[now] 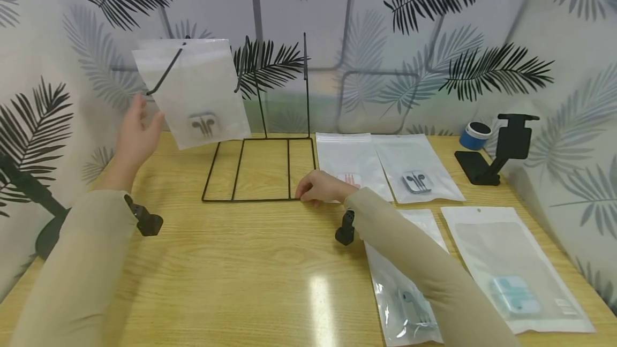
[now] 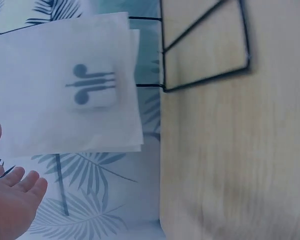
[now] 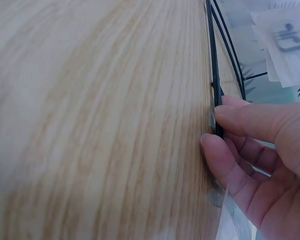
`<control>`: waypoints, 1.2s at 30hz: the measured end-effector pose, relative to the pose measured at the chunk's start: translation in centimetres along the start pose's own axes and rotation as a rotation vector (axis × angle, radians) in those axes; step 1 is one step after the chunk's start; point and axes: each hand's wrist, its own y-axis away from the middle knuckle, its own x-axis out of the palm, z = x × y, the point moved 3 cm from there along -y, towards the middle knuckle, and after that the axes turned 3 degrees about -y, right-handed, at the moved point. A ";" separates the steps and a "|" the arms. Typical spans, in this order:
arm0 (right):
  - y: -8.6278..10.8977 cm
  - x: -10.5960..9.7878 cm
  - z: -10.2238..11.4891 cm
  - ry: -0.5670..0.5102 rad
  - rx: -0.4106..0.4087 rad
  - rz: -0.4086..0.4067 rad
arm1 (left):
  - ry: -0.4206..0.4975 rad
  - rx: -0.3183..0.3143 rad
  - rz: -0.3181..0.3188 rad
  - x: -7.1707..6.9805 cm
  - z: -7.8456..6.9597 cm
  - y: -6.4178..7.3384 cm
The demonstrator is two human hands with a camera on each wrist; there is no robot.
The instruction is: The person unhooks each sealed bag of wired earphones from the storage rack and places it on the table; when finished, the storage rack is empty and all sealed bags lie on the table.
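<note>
A black wire display rack [image 1: 260,200] stands on the table, its hooks pointing forward. Frosted bags [image 1: 212,87] hang at its left hook; the front one shows dark earphones [image 1: 204,124] in a case. My left hand [image 1: 140,135] is raised beside the bags, fingers loosely spread and holding nothing, fingertips close to the hook's tip. In the left wrist view the hand [image 2: 12,202] is apart from the bag's lower edge. With thumb and fingers, my right hand [image 1: 324,187] pinches the front right corner of the rack's base, close over the wood.
Right of the rack lie bags with pink earphones [image 1: 350,179] and dark earphones [image 1: 417,181]. Nearer, another earphone bag [image 1: 385,288] lies partly under my right sleeve, beside a bag with a light-blue case [image 1: 514,294]. A blue jar [image 1: 475,136] and black stand [image 1: 513,141] stand behind.
</note>
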 end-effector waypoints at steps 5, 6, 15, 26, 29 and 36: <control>0.0 -0.1 -0.2 -0.016 0.016 0.003 | 0.159 -0.122 0.049 -0.1 -0.6 -1.3; 0.0 -0.1 -0.3 -0.017 0.017 0.004 | 0.165 -0.133 0.061 -0.1 -0.7 -1.5; -0.6 0.0 -0.8 -0.025 0.013 0.012 | 0.111 -0.139 0.095 0.5 -0.3 -1.8; -0.2 -0.1 -0.4 -0.018 0.017 0.009 | 0.550 -0.180 0.057 2.5 0.4 -1.7; -0.1 0.0 -0.4 -0.009 0.012 0.012 | 0.645 -0.154 0.057 3.2 0.2 -1.3; -0.1 -0.1 -0.4 -0.012 0.014 0.004 | 0.724 -0.124 0.076 4.7 -0.4 -0.6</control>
